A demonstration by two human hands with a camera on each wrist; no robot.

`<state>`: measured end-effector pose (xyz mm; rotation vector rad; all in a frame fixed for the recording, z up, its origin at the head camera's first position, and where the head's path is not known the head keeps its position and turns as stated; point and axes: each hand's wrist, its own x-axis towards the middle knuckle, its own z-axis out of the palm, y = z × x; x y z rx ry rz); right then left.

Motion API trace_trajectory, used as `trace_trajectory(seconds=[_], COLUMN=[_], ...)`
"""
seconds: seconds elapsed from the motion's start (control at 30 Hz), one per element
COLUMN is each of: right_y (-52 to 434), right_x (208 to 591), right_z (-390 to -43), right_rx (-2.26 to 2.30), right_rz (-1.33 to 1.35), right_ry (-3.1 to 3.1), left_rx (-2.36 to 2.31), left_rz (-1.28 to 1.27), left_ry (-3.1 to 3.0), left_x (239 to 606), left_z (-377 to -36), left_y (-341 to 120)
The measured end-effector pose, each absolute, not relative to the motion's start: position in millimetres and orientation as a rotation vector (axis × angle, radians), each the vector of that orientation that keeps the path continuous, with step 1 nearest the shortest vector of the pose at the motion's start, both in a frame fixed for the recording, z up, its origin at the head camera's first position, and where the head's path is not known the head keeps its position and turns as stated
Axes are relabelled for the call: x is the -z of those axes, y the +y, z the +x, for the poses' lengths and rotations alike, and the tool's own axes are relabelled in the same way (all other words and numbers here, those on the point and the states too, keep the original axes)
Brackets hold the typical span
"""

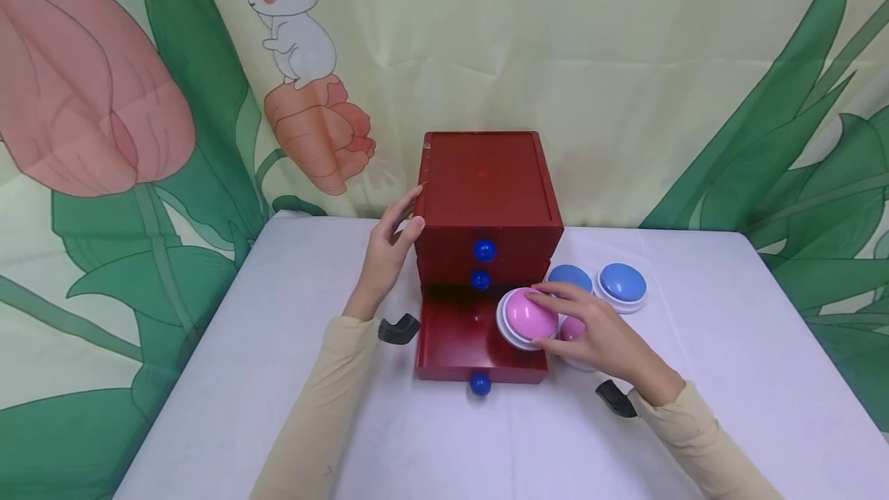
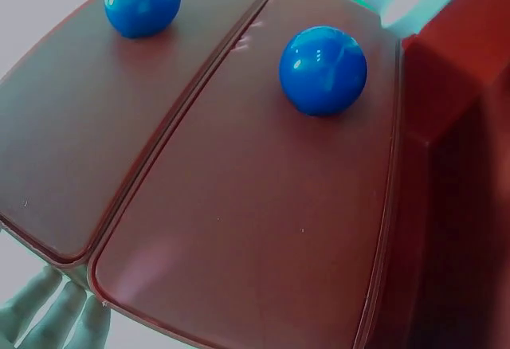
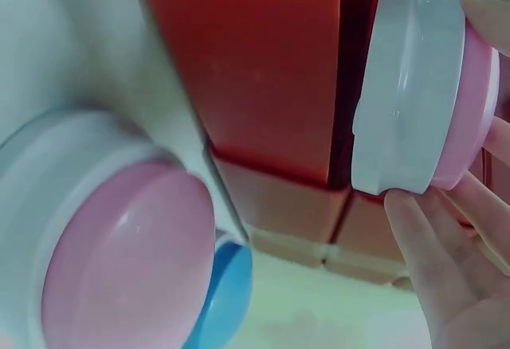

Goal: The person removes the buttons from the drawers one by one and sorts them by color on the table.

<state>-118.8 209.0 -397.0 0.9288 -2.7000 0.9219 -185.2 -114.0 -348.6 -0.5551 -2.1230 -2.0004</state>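
Note:
A dark red chest [image 1: 486, 184] with three blue-knobbed drawers stands at the middle of the table. Its bottom drawer [image 1: 454, 338] is pulled out. My left hand [image 1: 417, 208] rests against the chest's left side with straight fingers and the thumb at the front corner. The left wrist view shows the two upper drawer fronts with their knobs [image 2: 323, 70] and my fingertips [image 2: 56, 317] at the bottom edge. My right hand [image 1: 540, 321] grips a pink dome button [image 1: 524, 313] with a white base, tilted over the open drawer's right end. In the right wrist view the fingers [image 3: 430, 245] curl round that button [image 3: 422, 86].
A second pink button [image 1: 571, 328] lies on the white table [image 1: 278, 376] under my right hand, close in the right wrist view [image 3: 119, 245]. Two blue buttons [image 1: 622, 282] sit right of the chest. A flower-printed cloth hangs behind the table.

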Motion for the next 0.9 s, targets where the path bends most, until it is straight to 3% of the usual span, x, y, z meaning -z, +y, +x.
trace_trajectory(seconds=[0.9], right_y=[274.0], right_x=[395.6], right_z=[-105.9], right_rx=[-0.861], right_rz=[0.668], right_ry=[-2.69], left_rx=[1.994], left_rz=[-0.554], left_ry=[-2.137], left_x=[349.6], left_z=[-186.0], left_y=[-114.3])
